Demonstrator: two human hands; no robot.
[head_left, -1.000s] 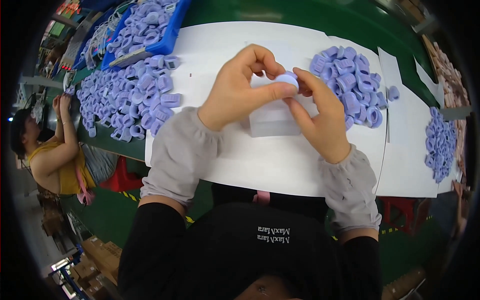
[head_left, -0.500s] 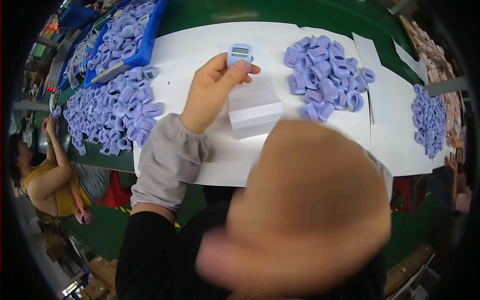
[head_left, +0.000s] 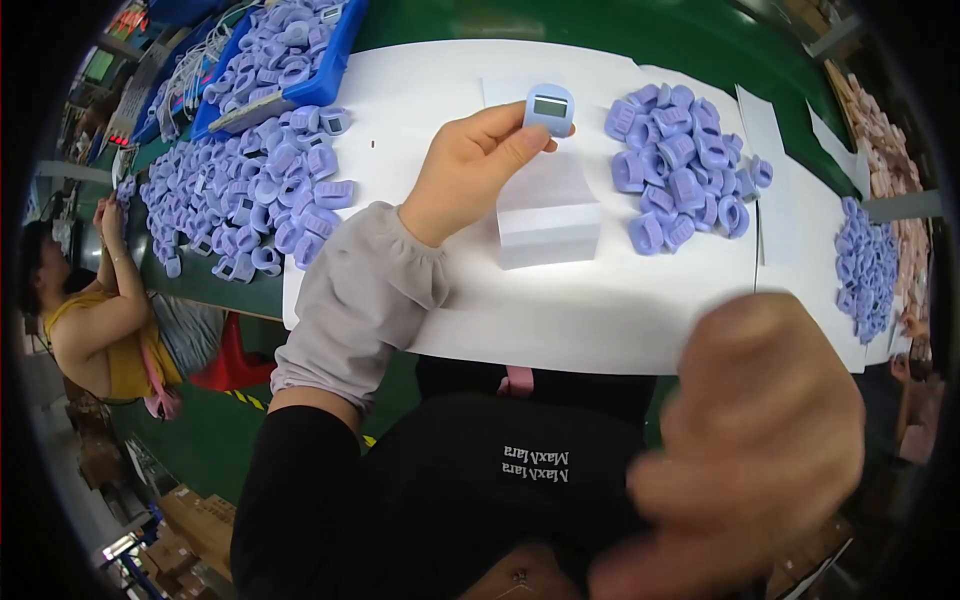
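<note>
1. left hand (head_left: 470,170) pinches a pale violet device (head_left: 549,112) between thumb and fingers, up over the counter (head_left: 600,325), its little grey screen turned to the camera; the fingertips behind it are partly hidden.
2. right hand (head_left: 765,420) is a big blur close to the camera; i cannot tell whether it is open, closed or gripping something. it covers part of the black top (head_left: 450,480) and the counter's near edge.
3. white lettering on the black top shows upside down; anything on the device's screen is too small to read.
4. white sheets cover much of the counter, and a white block (head_left: 548,235), paper or box i cannot tell, sits near the left hand.
5. similar violet pieces lie heaped to the left (head_left: 240,200), to the right (head_left: 685,165) and far right (head_left: 865,270), many overlapping.
6. a blue bin (head_left: 343,62) of them is cut off at the top edge.
7. beyond, a co-worker in yellow (head_left: 125,355) sits at the left, cardboard boxes (head_left: 200,520) stand lower left, and the dark lens rim swallows the corners.
</note>
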